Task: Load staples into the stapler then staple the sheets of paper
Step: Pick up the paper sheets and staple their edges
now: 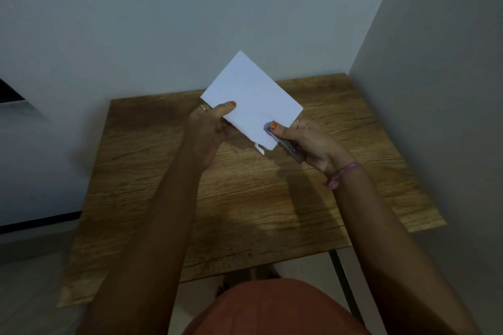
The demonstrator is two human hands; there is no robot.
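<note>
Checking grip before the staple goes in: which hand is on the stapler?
The right hand, with the pink wrist band, grips the stapler at the near corner of the paper, thumb on top. The left hand only pinches the paper's left edge.

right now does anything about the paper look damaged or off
Yes. The white sheets of paper, held above the wooden table, look ragged at the lower corner: a small torn or bent flap sticks out beside the small purple and metal stapler in the right hand.
</note>
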